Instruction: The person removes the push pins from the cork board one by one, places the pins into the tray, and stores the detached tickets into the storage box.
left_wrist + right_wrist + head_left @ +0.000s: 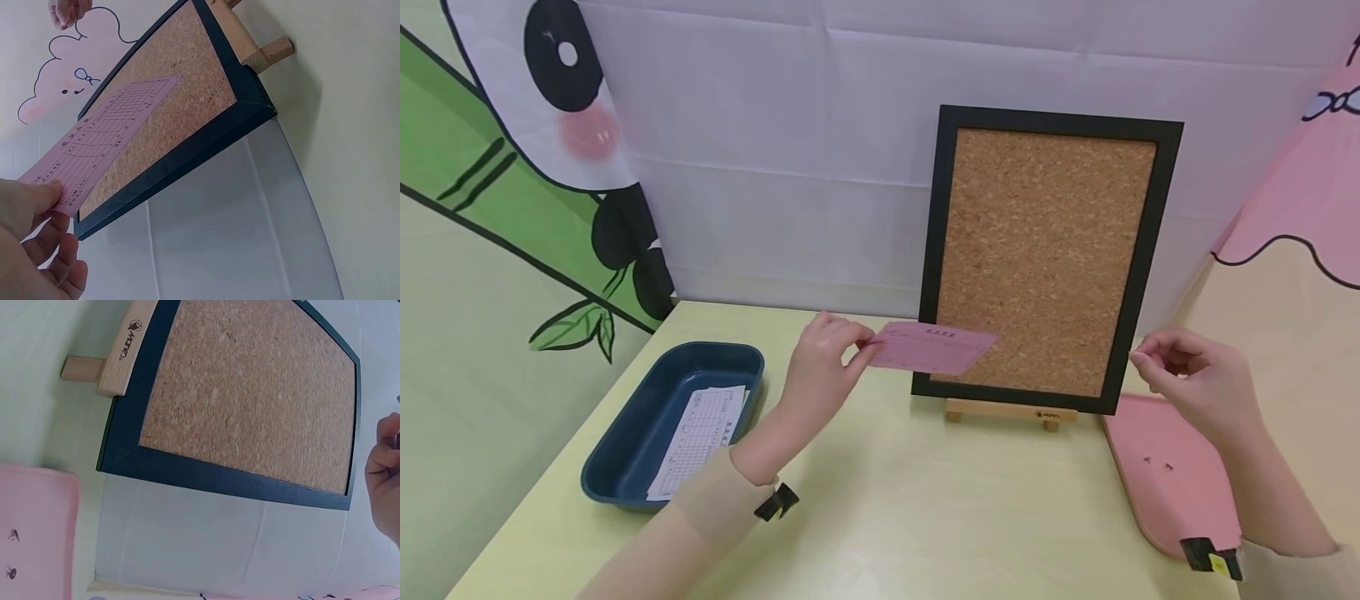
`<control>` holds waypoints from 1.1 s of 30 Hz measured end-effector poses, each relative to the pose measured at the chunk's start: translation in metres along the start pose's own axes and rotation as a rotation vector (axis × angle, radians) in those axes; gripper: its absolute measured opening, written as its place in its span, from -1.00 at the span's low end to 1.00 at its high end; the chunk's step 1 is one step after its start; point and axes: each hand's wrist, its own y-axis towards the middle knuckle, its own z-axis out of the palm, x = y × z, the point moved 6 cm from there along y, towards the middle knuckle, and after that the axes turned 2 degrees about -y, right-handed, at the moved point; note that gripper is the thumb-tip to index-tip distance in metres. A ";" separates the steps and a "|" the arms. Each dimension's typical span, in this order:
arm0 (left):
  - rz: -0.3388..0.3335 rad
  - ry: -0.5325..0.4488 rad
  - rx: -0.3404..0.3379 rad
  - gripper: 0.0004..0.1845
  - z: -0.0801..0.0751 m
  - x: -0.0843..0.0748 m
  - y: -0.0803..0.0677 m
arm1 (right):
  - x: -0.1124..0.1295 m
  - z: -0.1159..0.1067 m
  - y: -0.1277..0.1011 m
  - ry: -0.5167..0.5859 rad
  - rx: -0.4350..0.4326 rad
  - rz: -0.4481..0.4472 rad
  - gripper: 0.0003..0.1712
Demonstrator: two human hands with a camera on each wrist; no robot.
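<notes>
My left hand (pixel 823 358) pinches a pink printed paper slip (pixel 936 347) by its left edge, between thumb and fingers. The slip is held in the air and overlaps the lower left of a black-framed corkboard (pixel 1045 258). In the left wrist view the printed lines on the slip (pixel 103 137) show. My right hand (pixel 1198 375) is raised to the right of the board, thumb and fingertips together. A small grey push pin (pixel 399 399) peeks out at those fingertips in the right wrist view, mostly cut off by the edge.
The corkboard leans on a small wooden easel (pixel 1011 411). At the right lies a pink tray (pixel 1150 500) with two push pins (pixel 1157 463) on it. A dark blue tray (pixel 625 442) holding white printed sheets (pixel 700 437) stands at the left. Behind hangs a pale cloth (pixel 775 167).
</notes>
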 end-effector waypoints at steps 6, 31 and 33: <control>0.010 -0.009 -0.019 -0.88 -0.018 0.002 -0.004 | -0.002 -0.012 -0.006 -0.021 -0.019 0.023 -0.80; 0.010 0.107 -0.074 -0.81 -0.094 0.039 -0.020 | -0.047 -0.040 -0.036 -0.007 0.027 0.080 -0.69; -0.005 0.117 -0.072 -0.81 -0.098 0.044 -0.022 | -0.051 -0.040 -0.039 0.002 0.030 0.096 -0.69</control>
